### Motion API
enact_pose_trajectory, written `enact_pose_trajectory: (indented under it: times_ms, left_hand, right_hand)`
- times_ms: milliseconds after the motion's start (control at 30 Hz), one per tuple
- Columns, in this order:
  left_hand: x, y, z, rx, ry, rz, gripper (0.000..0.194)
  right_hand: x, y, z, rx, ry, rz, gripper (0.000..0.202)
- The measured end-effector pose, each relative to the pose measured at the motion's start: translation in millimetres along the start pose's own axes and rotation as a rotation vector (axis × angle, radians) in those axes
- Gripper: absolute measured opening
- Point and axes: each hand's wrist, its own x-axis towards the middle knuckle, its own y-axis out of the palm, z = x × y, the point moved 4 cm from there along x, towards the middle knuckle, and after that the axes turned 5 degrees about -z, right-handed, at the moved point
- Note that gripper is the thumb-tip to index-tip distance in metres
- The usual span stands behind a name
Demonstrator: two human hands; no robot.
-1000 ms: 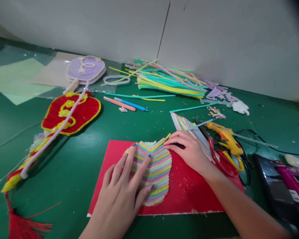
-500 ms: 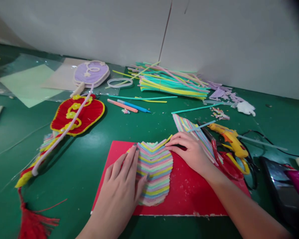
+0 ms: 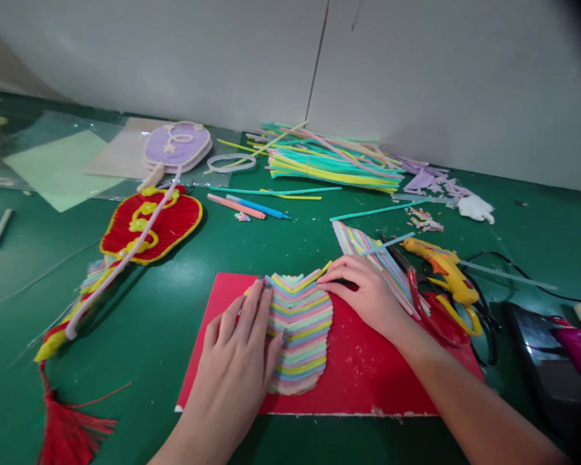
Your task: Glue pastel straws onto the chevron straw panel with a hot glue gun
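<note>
The left hand (image 3: 235,361) is resting on the striped piece (image 3: 304,336), fingers unclenched; the right hand (image 3: 365,290) is pinching its upper edge, scissors (image 3: 413,285) lying right of those fingers.

We see fuzzy, matt chenille in the rounded panel of pastel stripes (image 3: 304,339), its surface finely ridged. The flat red rectangular board (image 3: 368,368) looks smooth, with a rough, chipped white edge. The clear plastic sheeting (image 3: 33,139) shines; the black rectangular slab (image 3: 537,342), blurred, seems to us glossy.
</note>
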Motion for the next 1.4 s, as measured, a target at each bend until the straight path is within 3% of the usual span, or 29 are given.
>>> enact_pose_trajectory:
  times_ms: [233, 467, 900, 1200, 1300, 1400]
  left_hand:
    - [-2.4, -2.5, 8.4, -0.098, 0.04, 0.016, 0.049]
    - [2.5, -4.1, 4.5, 0.011, 0.126, 0.003, 0.047]
    - [4.9, -4.4, 5.7, -0.018, 0.085, 0.001, 0.046]
    - [0.4, -5.4, 21.7, -0.304, -0.027, 0.061, 0.048]
    - [12.2, -18.0, 31.2, -0.352, 0.006, 0.017, 0.04]
    - [41.1, -32.3, 41.9, -0.366, 0.018, -0.027, 0.032]
  right_hand:
    - [0.6, -0.1, 0.0, -0.001, -0.008, -0.004, 0.007]
    - [0.3, 0.1, -0.7, -0.001, -0.008, -0.008, 0.005]
    - [-0.1, 0.3, -1.9, 0.006, -0.002, -0.004, 0.006]
    - [0.4, -0.2, -0.2, 0.005, -0.005, -0.006, 0.005]
    - [0.6, -0.6, 0.3, 0.006, -0.013, -0.011, 0.005]
    - [1.0, -1.1, 1.0, 0.005, -0.014, -0.014, 0.005]
